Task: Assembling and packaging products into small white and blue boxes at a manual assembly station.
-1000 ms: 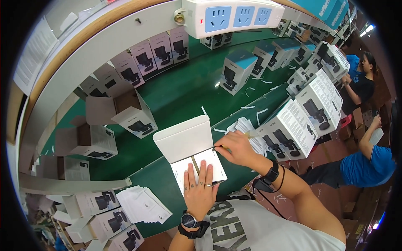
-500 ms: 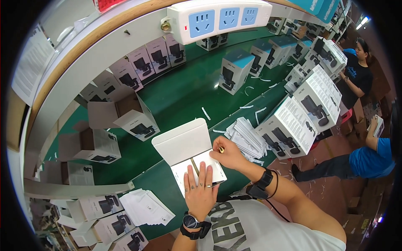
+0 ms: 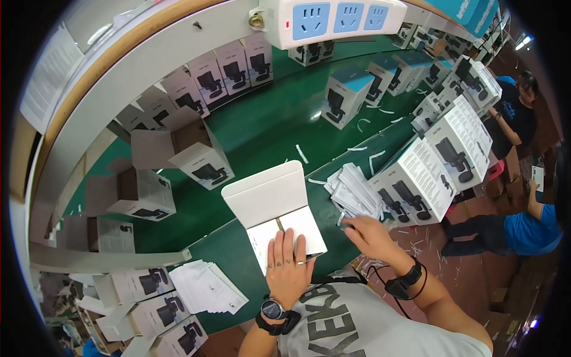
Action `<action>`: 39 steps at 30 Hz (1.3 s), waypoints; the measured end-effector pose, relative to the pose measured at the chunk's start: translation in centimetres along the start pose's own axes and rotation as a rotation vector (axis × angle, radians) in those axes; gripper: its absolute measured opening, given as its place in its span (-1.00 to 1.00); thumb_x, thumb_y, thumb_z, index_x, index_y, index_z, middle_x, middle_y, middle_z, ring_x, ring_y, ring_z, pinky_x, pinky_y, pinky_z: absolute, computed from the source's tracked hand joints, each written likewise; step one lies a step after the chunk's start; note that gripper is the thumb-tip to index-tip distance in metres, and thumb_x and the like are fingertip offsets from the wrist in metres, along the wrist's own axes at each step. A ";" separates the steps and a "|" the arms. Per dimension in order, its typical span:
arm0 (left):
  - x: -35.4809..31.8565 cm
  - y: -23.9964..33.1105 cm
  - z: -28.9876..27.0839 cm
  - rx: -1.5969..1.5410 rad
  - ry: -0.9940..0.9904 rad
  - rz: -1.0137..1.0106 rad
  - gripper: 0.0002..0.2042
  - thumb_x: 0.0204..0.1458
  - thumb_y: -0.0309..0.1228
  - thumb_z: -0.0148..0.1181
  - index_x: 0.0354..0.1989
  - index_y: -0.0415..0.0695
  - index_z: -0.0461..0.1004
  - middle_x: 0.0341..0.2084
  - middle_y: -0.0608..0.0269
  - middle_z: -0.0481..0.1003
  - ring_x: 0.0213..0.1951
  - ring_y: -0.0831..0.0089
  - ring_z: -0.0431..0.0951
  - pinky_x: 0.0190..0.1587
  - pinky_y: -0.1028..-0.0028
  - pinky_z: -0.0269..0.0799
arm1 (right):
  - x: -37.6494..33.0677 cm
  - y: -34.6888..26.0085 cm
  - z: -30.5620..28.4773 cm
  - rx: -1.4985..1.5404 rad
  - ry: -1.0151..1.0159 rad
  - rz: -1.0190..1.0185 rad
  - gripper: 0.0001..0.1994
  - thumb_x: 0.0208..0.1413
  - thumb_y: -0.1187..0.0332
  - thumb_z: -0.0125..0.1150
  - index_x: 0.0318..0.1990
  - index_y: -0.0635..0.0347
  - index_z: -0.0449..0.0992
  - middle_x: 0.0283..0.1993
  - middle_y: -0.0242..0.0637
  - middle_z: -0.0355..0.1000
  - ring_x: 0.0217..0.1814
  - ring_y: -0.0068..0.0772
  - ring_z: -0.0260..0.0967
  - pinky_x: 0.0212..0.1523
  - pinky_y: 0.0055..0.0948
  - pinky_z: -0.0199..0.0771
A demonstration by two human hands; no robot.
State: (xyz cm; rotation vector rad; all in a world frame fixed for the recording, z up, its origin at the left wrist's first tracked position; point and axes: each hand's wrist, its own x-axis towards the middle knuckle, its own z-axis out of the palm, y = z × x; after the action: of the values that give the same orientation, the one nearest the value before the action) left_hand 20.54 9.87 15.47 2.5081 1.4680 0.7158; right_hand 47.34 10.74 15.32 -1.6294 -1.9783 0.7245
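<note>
An open white box [image 3: 264, 205] stands in front of me with its lid tilted back. A flat white piece [image 3: 308, 227] fills its top, and a narrow dark gap runs near its middle. My left hand [image 3: 288, 259] lies flat on the box, fingers stretched out and pressing near its front edge. Right of the box, apart from it, my right hand [image 3: 372, 238] hovers with thumb and fingers pinched together. Something small and greyish shows at its fingertips, too blurred to name. Just beyond that hand is a pile of folded white paper leaflets [image 3: 354, 193].
Several printed product boxes [image 3: 410, 184] stand at right. Open boxes [image 3: 202, 160] are at left, near a paper stack [image 3: 205, 288]. A power strip [image 3: 342, 22] hangs above the green table [image 3: 262, 137]. Two people work at right, one in a blue shirt [image 3: 529, 232].
My right hand has left the box's right edge and moved right, toward the leaflet pile. My left hand stays flat on the box. The whole view has shifted slightly.
</note>
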 end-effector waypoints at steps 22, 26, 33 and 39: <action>-0.3 1.0 1.1 -0.022 -0.193 0.056 -0.59 0.09 -0.33 0.31 0.09 -0.27 0.52 -0.02 -0.16 0.54 0.07 -0.15 0.53 0.22 -0.05 0.36 | 11.3 -10.6 6.6 0.006 0.253 -0.536 -0.80 -0.10 0.27 0.47 -0.31 0.03 0.59 -0.34 -0.35 0.45 -0.20 -0.13 0.47 -0.20 -0.16 0.42; 1.7 1.5 3.1 -0.051 -0.164 0.092 -0.71 0.10 -0.36 0.28 -0.05 -0.25 0.57 -0.19 -0.15 0.57 -0.09 -0.18 0.58 0.03 -0.09 0.43 | 13.5 -6.4 10.2 -0.088 0.156 -0.544 -0.75 -0.24 0.26 0.46 -0.33 0.02 0.59 -0.33 -0.26 0.47 -0.20 -0.05 0.50 -0.22 -0.04 0.46; 2.8 0.8 1.6 0.081 -0.094 0.149 -0.41 0.09 -0.48 0.21 0.36 -0.30 0.34 0.33 -0.25 0.33 0.38 -0.26 0.29 0.41 -0.14 0.15 | 6.5 -2.0 -0.6 0.164 0.195 -0.075 -0.63 -0.04 0.33 0.39 -0.02 0.09 0.58 -0.17 -0.26 0.60 -0.12 0.00 0.61 -0.18 -0.14 0.58; 2.1 1.0 1.2 0.118 -0.207 0.116 -0.30 0.08 -0.49 0.22 0.46 -0.29 0.20 0.49 -0.21 0.12 0.51 -0.25 0.07 0.51 -0.11 -0.03 | 3.4 1.9 -2.6 -0.073 -0.187 0.000 -0.61 0.20 0.32 0.27 0.18 0.08 0.52 -0.02 -0.11 0.56 -0.06 0.07 0.58 -0.16 -0.09 0.60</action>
State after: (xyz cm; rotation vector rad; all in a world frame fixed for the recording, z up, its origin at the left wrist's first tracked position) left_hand 22.75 11.26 15.44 2.6789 1.3398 0.3797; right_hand 49.81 14.62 16.14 -1.6569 -2.1578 0.8403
